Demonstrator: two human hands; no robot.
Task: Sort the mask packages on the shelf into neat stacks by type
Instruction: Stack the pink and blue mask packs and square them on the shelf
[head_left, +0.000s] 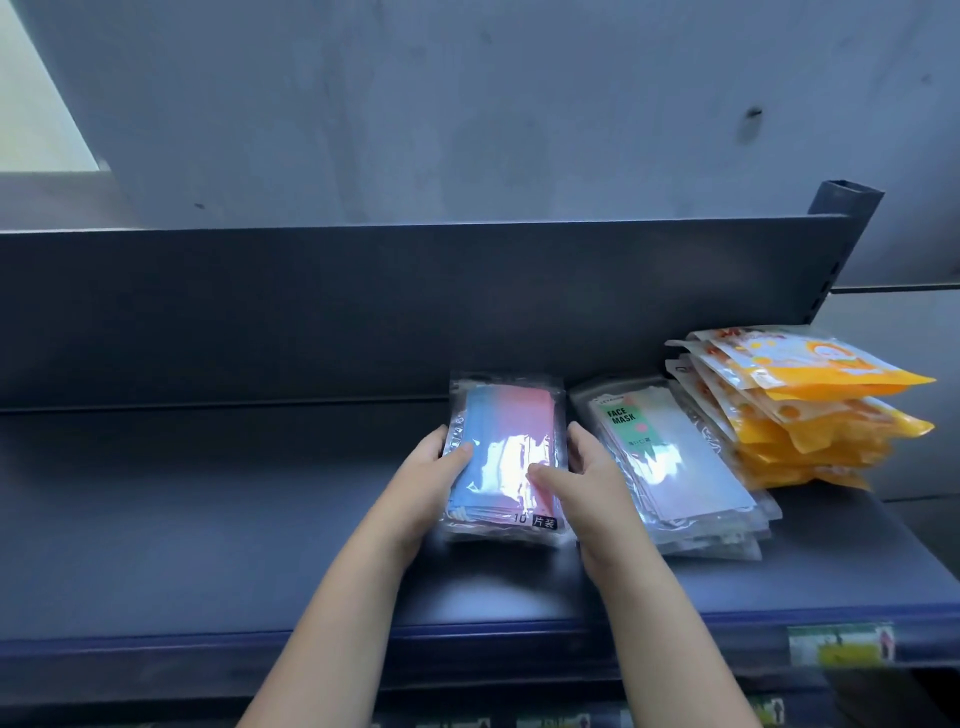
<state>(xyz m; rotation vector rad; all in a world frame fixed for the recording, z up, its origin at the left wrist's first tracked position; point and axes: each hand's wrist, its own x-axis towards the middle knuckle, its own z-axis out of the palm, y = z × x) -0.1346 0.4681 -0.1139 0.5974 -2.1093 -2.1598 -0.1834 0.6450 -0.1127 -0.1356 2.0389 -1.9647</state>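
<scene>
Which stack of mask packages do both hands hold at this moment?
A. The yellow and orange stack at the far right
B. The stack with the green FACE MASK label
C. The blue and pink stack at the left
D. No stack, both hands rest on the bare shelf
C: the left hand and the right hand grip the two sides of the blue and pink stack, thumbs on top of it.

A grey wall (467, 104) stood far behind. A green-and-yellow label (839, 644) was stuck near, at the right.
</scene>
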